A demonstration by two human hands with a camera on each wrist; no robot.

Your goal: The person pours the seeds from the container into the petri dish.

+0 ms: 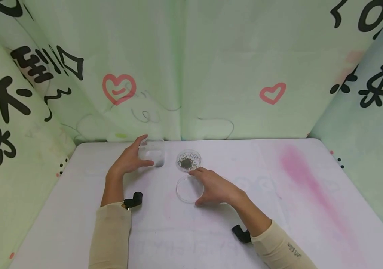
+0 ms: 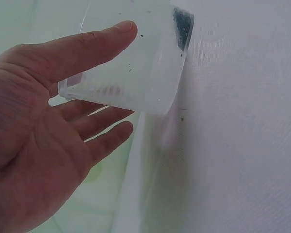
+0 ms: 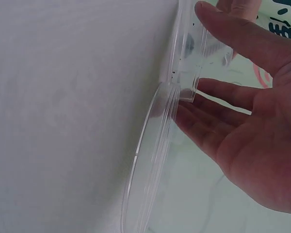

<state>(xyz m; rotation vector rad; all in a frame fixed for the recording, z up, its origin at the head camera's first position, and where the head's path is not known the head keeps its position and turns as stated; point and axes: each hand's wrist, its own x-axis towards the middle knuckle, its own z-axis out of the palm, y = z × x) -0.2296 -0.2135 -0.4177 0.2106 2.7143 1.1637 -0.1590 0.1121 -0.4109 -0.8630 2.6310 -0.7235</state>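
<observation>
As the left grip point(image 1: 129, 158) pinches, clear box point(image 2: 153, 63) between thumb point(image 2: 94, 47) and fingers point(image 2: 109, 140)

To the left of the speckled dish point(image 1: 189, 157), the person's left hand point(image 1: 130, 156) grips with thumb opposite fingers, while nearer the person, just right of that dish, the right hand point(image 1: 216, 186) spreads thumb from fingers
</observation>
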